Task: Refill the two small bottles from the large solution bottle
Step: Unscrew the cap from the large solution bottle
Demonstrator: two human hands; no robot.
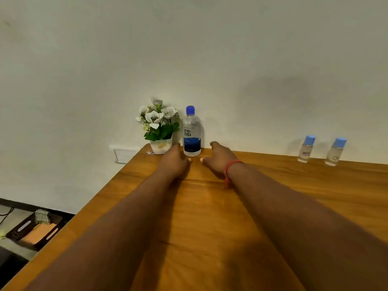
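The large solution bottle (pixel 191 133), clear with a dark blue cap and blue label, stands upright at the far edge of the wooden table (pixel 294 196) against the wall. My left hand (pixel 174 159) reaches to its lower left and my right hand (pixel 218 157) to its lower right. Both hands are open on either side of its base, and neither grips the bottle. Two small clear bottles with light blue caps stand capped at the far right, one (pixel 306 149) left of the other (pixel 335 152).
A white pot of artificial white flowers (pixel 159 127) stands just left of the large bottle. The table's left edge runs diagonally; beyond it on the floor lies a dark basket (pixel 34 229). A wall socket plate (pixel 123 154) sits below the table corner.
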